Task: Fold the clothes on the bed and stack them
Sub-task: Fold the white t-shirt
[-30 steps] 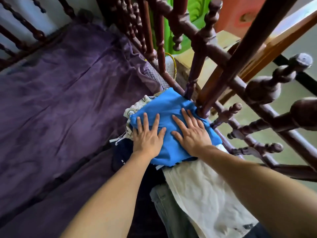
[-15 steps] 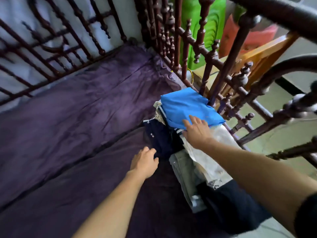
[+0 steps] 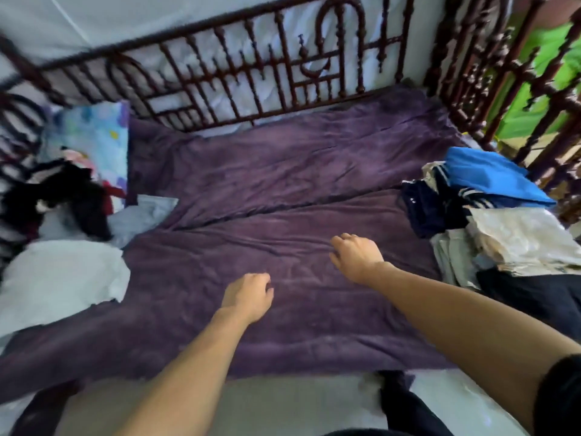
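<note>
The left hand (image 3: pixel 248 297) and right hand (image 3: pixel 355 258) are hanging loosely curled, holding nothing, over the purple blanket (image 3: pixel 283 171), while the stack of folded clothes (image 3: pixel 490 184) is sitting at its right edge.

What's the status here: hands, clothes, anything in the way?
Left hand and right hand loose over purple sheet, nothing in either grip. Folded stack at right, blue garment on top. Unfolded pile far left; no obstruction seen.

A: On the purple blanket (image 3: pixel 283 184), soft plush cloth, matt, slightly fuzzy, with fine creases.

B: Agreed. For the bed rail (image 3: pixel 251 73), seems dark turned wood, varnished, a little glossy.

A: In the blue garment (image 3: pixel 490 180), smooth thin cloth, matt.

B: On the cream garment (image 3: pixel 522 240), crinkled cloth with a faint sheen. Hard to tell more through the blur.
</note>
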Tool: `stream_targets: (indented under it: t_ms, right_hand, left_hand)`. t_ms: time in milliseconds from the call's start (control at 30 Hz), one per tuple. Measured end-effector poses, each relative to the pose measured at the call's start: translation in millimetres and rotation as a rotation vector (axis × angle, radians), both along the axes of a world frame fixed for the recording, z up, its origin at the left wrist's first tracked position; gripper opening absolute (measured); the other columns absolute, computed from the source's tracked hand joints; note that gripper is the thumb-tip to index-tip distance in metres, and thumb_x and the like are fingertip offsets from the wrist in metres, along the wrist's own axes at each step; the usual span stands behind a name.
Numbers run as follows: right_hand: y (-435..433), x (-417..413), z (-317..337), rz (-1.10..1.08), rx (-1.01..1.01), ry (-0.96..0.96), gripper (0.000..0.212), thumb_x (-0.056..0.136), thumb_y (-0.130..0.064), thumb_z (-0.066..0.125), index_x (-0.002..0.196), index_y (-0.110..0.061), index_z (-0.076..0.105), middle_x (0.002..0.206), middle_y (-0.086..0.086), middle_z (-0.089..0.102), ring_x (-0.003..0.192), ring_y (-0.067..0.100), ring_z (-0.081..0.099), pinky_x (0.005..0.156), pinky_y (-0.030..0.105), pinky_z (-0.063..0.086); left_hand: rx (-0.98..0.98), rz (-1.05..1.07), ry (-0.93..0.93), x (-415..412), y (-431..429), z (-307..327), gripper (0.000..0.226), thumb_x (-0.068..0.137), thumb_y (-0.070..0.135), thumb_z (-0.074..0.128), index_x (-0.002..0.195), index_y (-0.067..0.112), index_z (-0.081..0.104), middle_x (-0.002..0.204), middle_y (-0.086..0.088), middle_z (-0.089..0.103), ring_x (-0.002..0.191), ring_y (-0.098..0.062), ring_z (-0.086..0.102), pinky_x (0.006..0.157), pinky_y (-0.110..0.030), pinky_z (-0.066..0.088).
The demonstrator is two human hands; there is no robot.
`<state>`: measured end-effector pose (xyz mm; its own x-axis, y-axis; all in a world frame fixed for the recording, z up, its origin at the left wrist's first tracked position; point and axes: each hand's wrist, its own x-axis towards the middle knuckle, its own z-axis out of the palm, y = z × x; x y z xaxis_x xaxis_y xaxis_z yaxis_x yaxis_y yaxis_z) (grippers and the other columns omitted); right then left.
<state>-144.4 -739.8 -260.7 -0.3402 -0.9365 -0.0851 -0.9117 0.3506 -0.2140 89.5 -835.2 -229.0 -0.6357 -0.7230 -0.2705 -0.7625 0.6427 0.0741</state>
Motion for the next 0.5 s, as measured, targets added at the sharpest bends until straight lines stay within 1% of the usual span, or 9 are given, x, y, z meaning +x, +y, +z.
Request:
stream_targets:
  t_ms: [100,233,400,500]
  right_hand:
    - [-25.8,64.9,21.0,0.07,-0.021,0.006,0.03,0.095,-0.036,0.044,0.113,-0.014,0.055,0.116,0.007,0.06,0.104,0.032,0.059,0.075,0.036,0.043]
    - [-67.5,135.5,37.3,0.174,-0.022,0.044,0.031,0.096,-0.037,0.043,0.115,-0.014,0.054,0.117,0.007,0.06,0.103,0.032,0.061,0.074,0.037,0.044]
    - [-136.3,211.1,37.2,0.257,-0.027,0.035,0.031,0.096,-0.037,0.043,0.114,-0.014,0.054,0.117,0.009,0.06,0.101,0.034,0.061,0.072,0.038,0.043]
    - [-190.8,252.1,27.4,0.29,-0.032,0.012,0.034,0.095,-0.039,0.043,0.119,-0.016,0.053,0.119,0.008,0.059,0.103,0.033,0.06,0.075,0.038,0.045]
  left_hand:
    - [-0.039,0.103,0.027,78.7,-10.2,20.3,0.027,0.094,0.034,0.048,0.113,0.02,0.061,0.115,-0.003,0.065,0.106,-0.026,0.06,0.081,-0.035,0.049]
    - [-0.079,0.215,0.076,160.4,-31.6,38.9,0.027,0.093,0.035,0.05,0.114,0.023,0.061,0.113,-0.001,0.067,0.106,-0.025,0.06,0.081,-0.033,0.048]
    - [-0.107,0.276,0.076,240.4,-79.8,45.1,0.026,0.093,0.035,0.049,0.114,0.022,0.061,0.112,0.0,0.066,0.105,-0.023,0.06,0.079,-0.031,0.046]
    - [-0.115,0.283,0.061,280.1,-127.7,43.2,0.027,0.094,0.035,0.048,0.115,0.022,0.06,0.113,0.001,0.066,0.105,-0.022,0.06,0.078,-0.03,0.046]
